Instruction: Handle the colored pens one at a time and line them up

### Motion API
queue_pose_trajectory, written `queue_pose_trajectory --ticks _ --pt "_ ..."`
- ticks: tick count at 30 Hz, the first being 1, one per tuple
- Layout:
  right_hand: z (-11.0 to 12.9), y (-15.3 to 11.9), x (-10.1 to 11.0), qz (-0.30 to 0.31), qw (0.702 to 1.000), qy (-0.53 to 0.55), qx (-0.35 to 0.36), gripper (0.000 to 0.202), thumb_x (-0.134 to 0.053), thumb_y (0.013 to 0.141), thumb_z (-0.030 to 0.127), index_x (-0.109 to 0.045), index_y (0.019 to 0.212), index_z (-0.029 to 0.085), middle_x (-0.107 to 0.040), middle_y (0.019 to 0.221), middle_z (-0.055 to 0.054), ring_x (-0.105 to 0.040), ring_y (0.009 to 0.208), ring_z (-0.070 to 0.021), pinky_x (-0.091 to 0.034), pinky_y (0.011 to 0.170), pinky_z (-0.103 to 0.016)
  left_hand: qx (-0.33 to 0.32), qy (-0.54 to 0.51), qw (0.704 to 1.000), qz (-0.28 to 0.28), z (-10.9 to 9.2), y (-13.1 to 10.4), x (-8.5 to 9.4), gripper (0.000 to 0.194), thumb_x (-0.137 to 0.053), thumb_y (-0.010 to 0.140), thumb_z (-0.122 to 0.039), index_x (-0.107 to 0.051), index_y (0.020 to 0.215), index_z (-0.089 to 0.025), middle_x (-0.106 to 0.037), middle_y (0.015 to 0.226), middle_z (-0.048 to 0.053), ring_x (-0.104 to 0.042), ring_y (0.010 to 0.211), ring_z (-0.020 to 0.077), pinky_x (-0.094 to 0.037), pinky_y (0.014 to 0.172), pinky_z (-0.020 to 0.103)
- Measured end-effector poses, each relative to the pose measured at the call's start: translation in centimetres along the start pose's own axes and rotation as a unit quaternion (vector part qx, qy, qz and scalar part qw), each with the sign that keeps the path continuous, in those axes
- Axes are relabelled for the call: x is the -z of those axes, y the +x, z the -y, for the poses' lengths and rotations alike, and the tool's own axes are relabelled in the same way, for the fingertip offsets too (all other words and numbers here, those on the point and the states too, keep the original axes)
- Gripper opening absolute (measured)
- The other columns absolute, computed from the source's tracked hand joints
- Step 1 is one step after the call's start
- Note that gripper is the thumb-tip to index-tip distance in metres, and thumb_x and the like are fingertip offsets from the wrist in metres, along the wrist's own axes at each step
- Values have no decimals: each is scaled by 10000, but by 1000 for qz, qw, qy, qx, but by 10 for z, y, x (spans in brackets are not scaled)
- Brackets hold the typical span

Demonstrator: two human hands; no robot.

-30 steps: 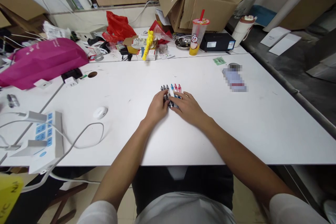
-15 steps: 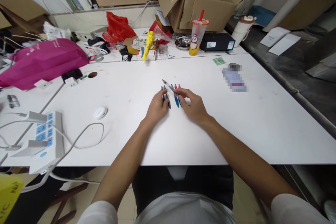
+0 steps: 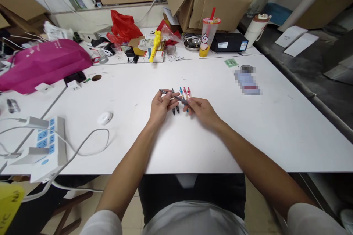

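Note:
Between the fingers of my left hand (image 3: pixel 162 105) is a dark pen (image 3: pixel 163 91), its tip pointing up and left. My right hand (image 3: pixel 199 108) pinches another dark pen (image 3: pixel 180 99), which slants toward the left fingers. Beneath and between the hands, black pens (image 3: pixel 177 109) lie on the white table. A blue pen (image 3: pixel 181 91) and two red pens (image 3: pixel 189 91) lie beside them, their lower parts largely hidden by my right hand.
A white earbud case (image 3: pixel 105 118) and a power strip (image 3: pixel 56 143) with cables lie at left. Behind stand a drink cup (image 3: pixel 207 36), a black box (image 3: pixel 229 42) and a yellow figure (image 3: pixel 155 46). A blurred item (image 3: pixel 247 82) lies at right.
My left hand has moved slightly left and raised a dark pen off the table. The pen in my right hand has turned flatter and sits lower.

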State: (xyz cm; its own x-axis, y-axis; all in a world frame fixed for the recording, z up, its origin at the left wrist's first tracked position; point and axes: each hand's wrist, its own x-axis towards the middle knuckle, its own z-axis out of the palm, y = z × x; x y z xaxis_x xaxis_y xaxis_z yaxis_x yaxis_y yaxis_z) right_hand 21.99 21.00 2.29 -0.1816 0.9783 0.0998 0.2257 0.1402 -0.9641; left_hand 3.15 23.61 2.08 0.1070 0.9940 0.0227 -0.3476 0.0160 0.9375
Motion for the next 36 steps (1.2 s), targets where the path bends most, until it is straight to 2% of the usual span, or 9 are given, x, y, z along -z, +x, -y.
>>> queue_pose_trajectory --ticks 1,3,7,11,16,20,23,28,36 --pt "1 -1 1 11 1000 -9 -18 473 -487 999 572 -726 869 185 -635 671 -16 -529 565 -127 -453 568 -284 3 4 1000 -3 1 -1 -1 405 -777 849 -505 -574 1048 -217 -774 1100 106 -776 954 213 -637 817 327" --pt "2 -2 2 7 999 -25 -21 482 -515 985 585 -731 814 189 -626 640 -10 -512 552 -125 -427 551 -281 9 8 1000 -15 2 -2 -3 415 -787 836 -513 -574 1033 -216 -777 1094 105 -779 935 210 -634 756 295" --pt "-1 -2 4 -38 997 -49 49 338 -589 964 517 -762 947 227 -747 880 -41 -588 676 -153 -451 618 -304 23 5 999 -37 1 -4 -6 398 -786 841 -501 -576 1023 -215 -775 1110 110 -774 958 216 -626 710 270" --pt "-4 -1 4 -66 990 -70 105 239 -695 900 457 -747 1016 253 -753 1020 -46 -628 843 -186 -484 741 -334 31 3 998 -47 -1 -4 -7 373 -785 848 -477 -592 1008 -202 -779 1070 112 -774 922 206 -627 696 266" --pt "-5 -1 0 -15 999 -14 42 339 -554 979 515 -696 1060 217 -732 887 -45 -595 733 -166 -483 697 -328 27 -2 998 -48 -2 -3 -9 379 -796 834 -478 -592 994 -201 -786 1035 102 -775 845 180 -620 660 244" --pt "-5 -1 -2 -69 995 -19 68 296 -685 903 469 -678 1075 229 -727 967 -42 -603 781 -169 -477 713 -326 30 -3 998 -53 -2 -4 -10 382 -804 824 -474 -595 993 -202 -787 1052 112 -780 866 199 -607 609 231" --pt "-6 0 -1 -65 996 -7 66 290 -624 948 460 -648 1127 233 -718 919 -43 -625 808 -179 -480 711 -328 30 2 998 -58 0 -4 -10 385 -796 830 -483 -597 993 -196 -788 1047 122 -782 857 204 -597 580 224" --pt "-10 3 0 -70 994 -27 84 339 -684 905 416 -615 1192 250 -703 1051 -58 -639 901 -194 -489 735 -329 30 9 997 -64 3 -3 -10 403 -782 841 -500 -586 1004 -188 -781 1081 147 -785 871 216 -592 568 224" --pt "-11 3 0 -62 994 -33 83 282 -630 942 381 -652 1183 238 -711 1029 -61 -650 928 -204 -507 787 -356 35 5 997 -64 4 -4 -11 376 -741 885 -490 -556 1000 -184 -779 1076 160 -786 858 223 -595 573 239"
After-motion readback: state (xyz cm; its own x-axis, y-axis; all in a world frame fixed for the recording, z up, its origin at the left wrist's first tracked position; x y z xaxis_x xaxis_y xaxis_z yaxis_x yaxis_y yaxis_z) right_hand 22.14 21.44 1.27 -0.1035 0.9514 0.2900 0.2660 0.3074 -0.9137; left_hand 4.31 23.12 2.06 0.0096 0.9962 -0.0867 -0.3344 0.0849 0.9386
